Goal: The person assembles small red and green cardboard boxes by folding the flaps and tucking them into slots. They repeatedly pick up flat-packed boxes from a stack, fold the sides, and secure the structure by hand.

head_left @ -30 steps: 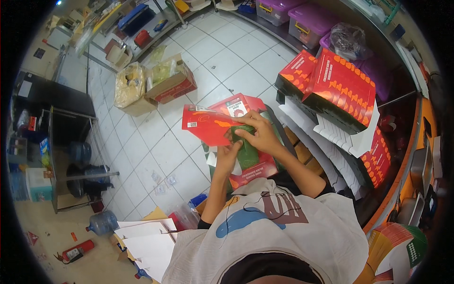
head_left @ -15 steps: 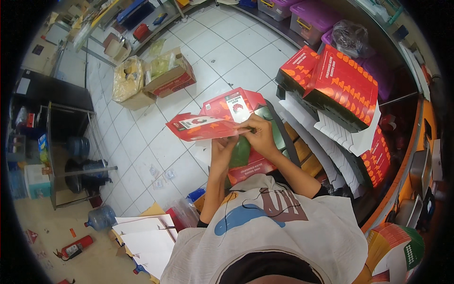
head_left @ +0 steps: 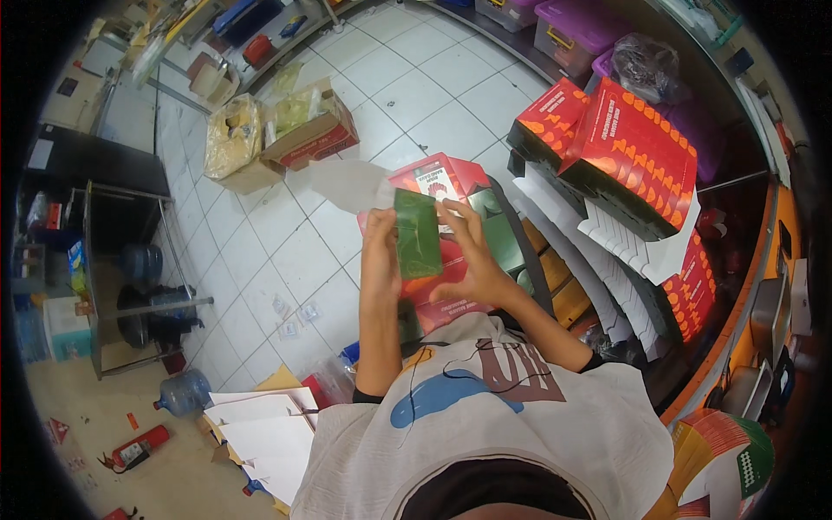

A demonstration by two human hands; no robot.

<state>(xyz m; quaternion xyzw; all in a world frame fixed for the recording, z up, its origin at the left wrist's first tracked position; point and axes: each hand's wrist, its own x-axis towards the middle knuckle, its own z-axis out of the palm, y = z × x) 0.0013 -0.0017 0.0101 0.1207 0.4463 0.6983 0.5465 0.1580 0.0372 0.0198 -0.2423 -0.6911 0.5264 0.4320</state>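
Note:
Upright over my lap is a cardboard carton, its green side facing me and a whitish flap fanned out at the far left, blurred. My left hand grips the carton along its left edge. Beside the carton's right edge is my right hand, fingers and thumb spread apart, the fingertips at or near the upper corner; whether they touch I cannot tell. Beneath, on my lap, lies a red carton blank with green panels, partly hidden by my hands and the upright carton.
On the right stand stacked red cartons and white-edged flat blanks. Two open cardboard boxes sit on the tiled floor ahead. At lower left are white sheets, a water jug and a fire extinguisher.
The carton has turned from its red printed face to its green side, and its flap has swung out left. My right hand has let go of its pinch and spread its fingers.

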